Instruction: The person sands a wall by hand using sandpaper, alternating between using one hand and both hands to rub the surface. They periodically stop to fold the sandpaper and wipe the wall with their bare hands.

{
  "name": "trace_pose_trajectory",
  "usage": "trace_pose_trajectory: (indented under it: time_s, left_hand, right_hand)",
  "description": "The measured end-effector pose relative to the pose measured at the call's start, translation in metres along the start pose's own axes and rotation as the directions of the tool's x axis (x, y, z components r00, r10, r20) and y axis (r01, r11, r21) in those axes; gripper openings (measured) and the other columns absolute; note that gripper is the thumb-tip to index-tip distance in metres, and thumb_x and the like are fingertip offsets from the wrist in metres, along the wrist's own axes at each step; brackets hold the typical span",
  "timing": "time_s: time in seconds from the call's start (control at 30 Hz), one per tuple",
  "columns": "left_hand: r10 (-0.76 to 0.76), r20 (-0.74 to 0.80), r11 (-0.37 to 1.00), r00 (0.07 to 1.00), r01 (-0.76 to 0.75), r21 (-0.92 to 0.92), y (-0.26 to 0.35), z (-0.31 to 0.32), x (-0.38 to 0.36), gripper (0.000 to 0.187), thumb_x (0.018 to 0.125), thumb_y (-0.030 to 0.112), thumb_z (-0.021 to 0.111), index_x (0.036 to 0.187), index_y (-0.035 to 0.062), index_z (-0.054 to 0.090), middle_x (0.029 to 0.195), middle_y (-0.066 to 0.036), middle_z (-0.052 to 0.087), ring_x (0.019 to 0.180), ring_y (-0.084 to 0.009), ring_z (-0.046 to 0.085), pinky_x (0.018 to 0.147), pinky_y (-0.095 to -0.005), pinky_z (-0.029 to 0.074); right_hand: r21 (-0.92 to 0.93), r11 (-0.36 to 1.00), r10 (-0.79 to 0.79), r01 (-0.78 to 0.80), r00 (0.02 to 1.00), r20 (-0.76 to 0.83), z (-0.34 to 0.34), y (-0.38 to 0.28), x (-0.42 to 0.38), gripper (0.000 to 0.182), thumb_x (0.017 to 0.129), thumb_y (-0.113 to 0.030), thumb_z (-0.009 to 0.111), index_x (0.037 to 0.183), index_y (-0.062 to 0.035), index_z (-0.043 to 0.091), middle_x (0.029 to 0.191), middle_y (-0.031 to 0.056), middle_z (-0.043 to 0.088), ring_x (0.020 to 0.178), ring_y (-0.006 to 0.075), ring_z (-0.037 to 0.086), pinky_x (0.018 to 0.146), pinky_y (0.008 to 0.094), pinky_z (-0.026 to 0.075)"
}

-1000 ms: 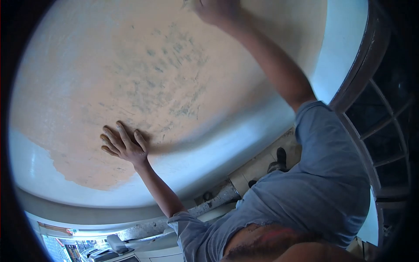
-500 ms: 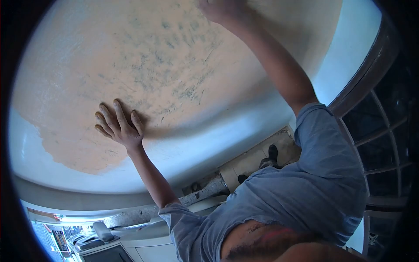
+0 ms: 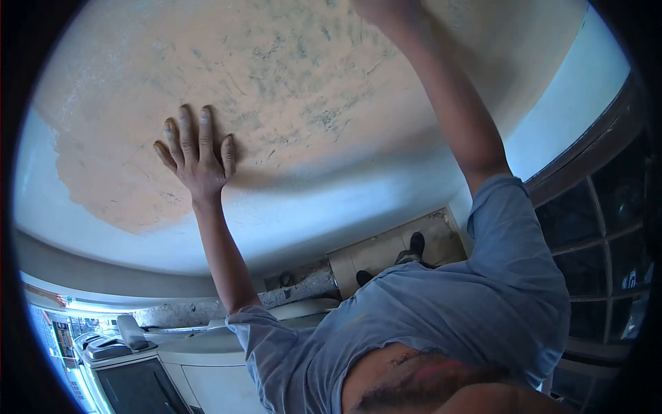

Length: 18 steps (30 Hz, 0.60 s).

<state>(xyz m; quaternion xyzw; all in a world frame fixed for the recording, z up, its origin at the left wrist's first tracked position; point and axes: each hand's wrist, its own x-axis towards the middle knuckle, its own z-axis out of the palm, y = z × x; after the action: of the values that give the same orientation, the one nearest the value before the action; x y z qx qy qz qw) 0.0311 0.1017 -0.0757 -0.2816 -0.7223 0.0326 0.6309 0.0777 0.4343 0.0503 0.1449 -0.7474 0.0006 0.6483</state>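
My left hand [image 3: 198,155] lies flat with its fingers spread, palm against a wall [image 3: 296,131]; it holds nothing, and its fingers look dusty. A large peach-tan patch with dark scuffs and scratches covers much of this wall, bordered by white along its lower edge and sides. Raised at the top edge of the view, my right hand [image 3: 392,12] is near the same patch. Its fingers are cut off by the frame and blurred, so whatever it may hold is hidden.
Dark window panes in a brown frame [image 3: 579,162] stand at the right. At the lower left are a white cabinet [image 3: 217,386] and a dark-fronted appliance [image 3: 141,386]. My shoes [image 3: 416,245] rest on a tiled floor [image 3: 365,257] beside a rough grey ledge [image 3: 303,288].
The view has shifted. My left hand appears higher and more upright, still spread on the wall. My right hand has moved a little to the right in view, remaining at the top edge.
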Motion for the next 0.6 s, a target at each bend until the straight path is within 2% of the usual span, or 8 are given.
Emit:
trace_pose_trajectory:
  time_s: [0.07,0.1,0.13,0.23,0.33,0.4,0.5,0.6]
  left_hand:
    - [-0.06,-0.038,0.998,0.997,0.059,-0.028,0.002,0.004,-0.002,0.06,0.096,0.051,0.035,0.136,0.0084,0.051,0.147,-0.017,0.039,0.143,-0.0299,0.022,0.117,-0.047,0.001]
    - [-0.109,-0.058,0.994,0.992,0.107,-0.03,0.004,0.006,-0.004,0.061,0.096,0.05,0.035,0.136,0.0073,0.051,0.147,-0.017,0.039,0.143,-0.0304,0.022,0.117,-0.0469,0.001]
    - [-0.163,-0.085,0.987,0.983,0.162,-0.025,0.006,0.006,-0.005,0.061,0.096,0.05,0.035,0.136,0.0063,0.05,0.147,-0.017,0.039,0.143,-0.0309,0.022,0.117,-0.0469,0.001]
    - [-0.231,-0.091,0.973,0.969,0.228,-0.041,0.014,0.006,-0.009,0.06,0.095,0.047,0.038,0.136,0.0051,0.05,0.146,-0.018,0.039,0.143,-0.0323,0.022,0.116,-0.0473,0.0]
    - [-0.251,-0.09,0.968,0.964,0.252,-0.01,0.009,0.003,-0.01,0.061,0.095,0.048,0.039,0.137,0.0045,0.049,0.146,-0.019,0.039,0.143,-0.0325,0.023,0.116,-0.0473,0.001]
    - [-0.234,-0.082,0.972,0.969,0.232,-0.031,0.012,0.006,-0.01,0.061,0.095,0.048,0.04,0.137,0.0042,0.048,0.146,-0.019,0.039,0.142,-0.0326,0.023,0.116,-0.0473,0.001]
    - [-0.252,-0.081,0.967,0.964,0.247,-0.066,0.011,0.006,-0.014,0.063,0.095,0.048,0.04,0.138,0.0031,0.047,0.146,-0.02,0.04,0.142,-0.033,0.024,0.116,-0.0473,0.002]
    - [-0.315,-0.135,0.949,0.939,0.308,-0.07,0.013,0.009,-0.015,0.063,0.095,0.048,0.04,0.138,0.0023,0.047,0.144,-0.02,0.041,0.141,-0.0333,0.026,0.116,-0.0473,0.003]
  right_hand:
    - [-0.063,0.998,0.005,-0.02,0.974,-0.225,-0.006,-0.019,0.033,0.047,0.093,-0.01,0.044,0.139,-0.0022,0.043,0.143,0.0138,0.045,0.137,0.0301,0.036,0.114,0.0512,0.02]
    - [-0.062,0.997,0.034,-0.048,0.977,-0.211,-0.001,-0.038,0.008,0.044,0.093,-0.011,0.046,0.135,-0.0016,0.048,0.139,0.0132,0.05,0.134,0.0301,0.039,0.113,0.0512,0.021]
    - [0.072,0.986,0.153,-0.15,0.987,-0.048,0.025,-0.05,-0.058,0.037,0.085,-0.009,0.048,0.118,-0.0146,0.064,0.133,0.0094,0.057,0.129,0.0251,0.047,0.111,0.0511,0.021]
    - [0.121,0.989,-0.092,0.087,0.995,0.036,0.048,-0.109,-0.214,0.022,0.086,-0.02,0.059,0.105,-0.0193,0.07,0.133,-0.0023,0.057,0.128,0.0178,0.047,0.114,0.0507,0.019]
    - [0.135,0.962,-0.231,0.237,0.971,-0.057,0.051,-0.107,-0.196,0.019,0.085,-0.012,0.057,0.097,-0.0165,0.072,0.125,-0.0042,0.063,0.124,0.014,0.051,0.113,0.0475,0.023]
    - [-0.048,0.92,-0.391,0.388,0.912,-0.125,0.044,-0.078,-0.103,0.02,0.089,-0.014,0.052,0.091,-0.0119,0.072,0.104,0.0002,0.07,0.115,0.0163,0.056,0.11,0.045,0.025]
    - [-0.04,0.983,-0.182,0.179,0.972,-0.145,0.023,-0.06,0.007,0.023,0.09,-0.013,0.051,0.108,-0.0091,0.064,0.116,0.0058,0.063,0.12,0.0213,0.05,0.11,0.0488,0.023]
    - [-0.058,0.998,-0.038,0.03,0.988,-0.146,0.026,-0.071,0.017,0.037,0.09,-0.012,0.049,0.126,-0.0063,0.057,0.127,0.0115,0.055,0.126,0.0264,0.045,0.11,0.0526,0.022]
